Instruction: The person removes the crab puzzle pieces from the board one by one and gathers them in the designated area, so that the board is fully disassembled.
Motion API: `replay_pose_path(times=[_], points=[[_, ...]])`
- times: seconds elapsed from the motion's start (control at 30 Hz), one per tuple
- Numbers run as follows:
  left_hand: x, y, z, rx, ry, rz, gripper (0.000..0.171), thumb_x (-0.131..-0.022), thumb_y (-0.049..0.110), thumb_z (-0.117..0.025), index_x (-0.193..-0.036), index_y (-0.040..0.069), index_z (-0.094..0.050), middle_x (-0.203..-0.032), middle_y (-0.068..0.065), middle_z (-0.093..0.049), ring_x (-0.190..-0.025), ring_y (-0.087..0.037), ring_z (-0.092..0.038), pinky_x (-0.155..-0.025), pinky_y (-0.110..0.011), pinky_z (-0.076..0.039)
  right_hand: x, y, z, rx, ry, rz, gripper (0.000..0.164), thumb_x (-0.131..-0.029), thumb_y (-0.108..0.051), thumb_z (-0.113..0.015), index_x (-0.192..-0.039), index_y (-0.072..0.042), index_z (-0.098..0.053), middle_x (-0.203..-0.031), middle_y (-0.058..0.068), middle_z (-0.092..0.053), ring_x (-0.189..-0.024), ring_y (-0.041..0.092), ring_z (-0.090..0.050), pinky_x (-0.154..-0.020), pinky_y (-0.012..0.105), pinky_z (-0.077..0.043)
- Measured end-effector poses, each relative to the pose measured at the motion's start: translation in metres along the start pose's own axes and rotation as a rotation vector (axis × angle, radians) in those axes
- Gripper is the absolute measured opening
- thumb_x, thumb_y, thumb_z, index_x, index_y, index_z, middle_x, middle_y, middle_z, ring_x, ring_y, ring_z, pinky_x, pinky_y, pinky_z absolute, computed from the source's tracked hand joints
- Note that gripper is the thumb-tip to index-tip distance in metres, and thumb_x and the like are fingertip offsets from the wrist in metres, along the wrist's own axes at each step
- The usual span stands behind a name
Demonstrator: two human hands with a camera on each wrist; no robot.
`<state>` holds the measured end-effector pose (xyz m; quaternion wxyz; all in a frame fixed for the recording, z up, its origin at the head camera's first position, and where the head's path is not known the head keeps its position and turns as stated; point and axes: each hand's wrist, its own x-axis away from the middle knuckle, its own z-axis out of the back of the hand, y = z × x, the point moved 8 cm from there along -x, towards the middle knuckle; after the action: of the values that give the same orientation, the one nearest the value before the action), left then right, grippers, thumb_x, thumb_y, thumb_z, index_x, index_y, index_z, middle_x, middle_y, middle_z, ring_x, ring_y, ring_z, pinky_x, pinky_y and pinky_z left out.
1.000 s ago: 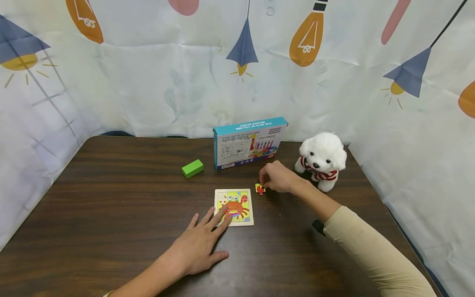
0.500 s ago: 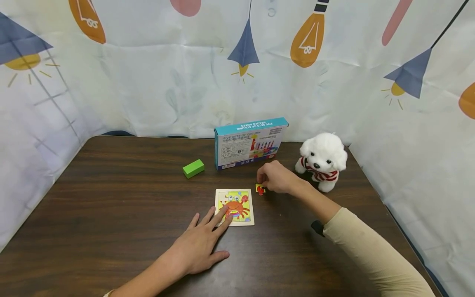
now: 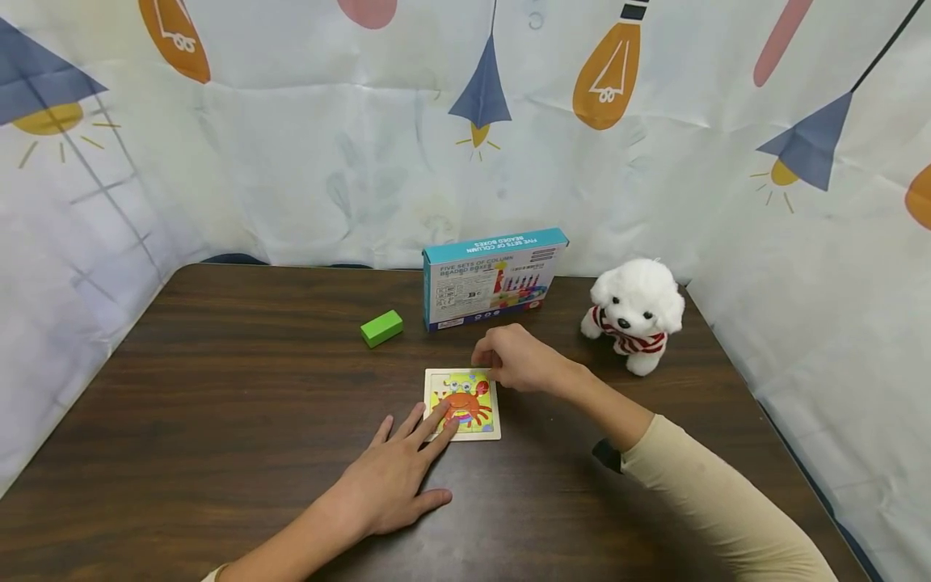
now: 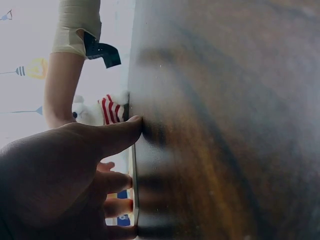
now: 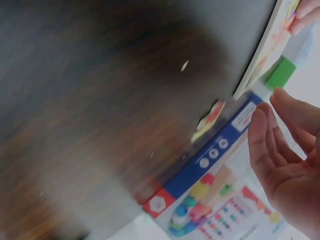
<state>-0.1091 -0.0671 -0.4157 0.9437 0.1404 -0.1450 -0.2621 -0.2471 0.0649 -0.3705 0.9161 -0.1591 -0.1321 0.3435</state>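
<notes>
A square wooden jigsaw puzzle with a red crab on yellow lies on the dark table. My left hand spreads its fingers, fingertips resting on the puzzle's lower left part. My right hand is at the puzzle's upper right corner, thumb and fingers bent; the right wrist view shows a gap between the fingertips of this hand and nothing held. There a loose red and yellow puzzle piece lies on the table, apart from the fingers. In the head view the right hand hides that piece.
A green block lies behind the puzzle to the left. A blue and white toy box stands at the back. At the right back stands a white plush dog in a striped scarf. A printed cloth hangs behind the table.
My right hand has moved left from beside the loose piece to the puzzle's upper right corner. My left hand keeps its place. The head view has shifted slightly.
</notes>
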Motion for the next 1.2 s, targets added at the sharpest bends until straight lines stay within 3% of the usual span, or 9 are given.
replay_pose_path(times=[0.23,0.47,1.2], points=[[-0.001,-0.001,-0.001,0.011,-0.014,0.004,0.085,-0.097,0.059,-0.065,-0.165,0.021,-0.033,-0.177,-0.001,-0.012,-0.161,-0.036,-0.019,-0.122,-0.07,-0.021,-0.007,-0.01,-0.016,-0.06,-0.034,-0.007,0.03,-0.092,-0.004,-0.078,-0.121,-0.01,-0.076,-0.108,0.006,-0.069,-0.088,0.016,-0.061,-0.08,0.028,-0.056],[-0.001,0.0,-0.001,0.01,-0.015,0.003,0.085,-0.097,0.059,-0.065,-0.165,0.021,-0.032,-0.177,-0.002,-0.013,-0.161,-0.036,-0.02,-0.122,-0.07,-0.022,-0.011,-0.011,-0.025,-0.068,-0.049,-0.025,0.038,-0.091,-0.002,-0.077,-0.128,-0.009,-0.073,-0.112,0.006,-0.065,-0.081,0.015,-0.057,-0.073,0.026,-0.052],[-0.001,-0.001,-0.001,0.006,-0.01,0.013,0.085,-0.097,0.059,-0.065,-0.165,0.021,-0.033,-0.177,-0.001,-0.013,-0.161,-0.036,-0.02,-0.122,-0.069,-0.022,-0.011,-0.013,-0.027,-0.055,-0.047,0.005,0.033,-0.091,0.003,-0.074,-0.122,-0.008,-0.073,-0.113,0.006,-0.063,-0.085,0.016,-0.056,-0.078,0.028,-0.053]])
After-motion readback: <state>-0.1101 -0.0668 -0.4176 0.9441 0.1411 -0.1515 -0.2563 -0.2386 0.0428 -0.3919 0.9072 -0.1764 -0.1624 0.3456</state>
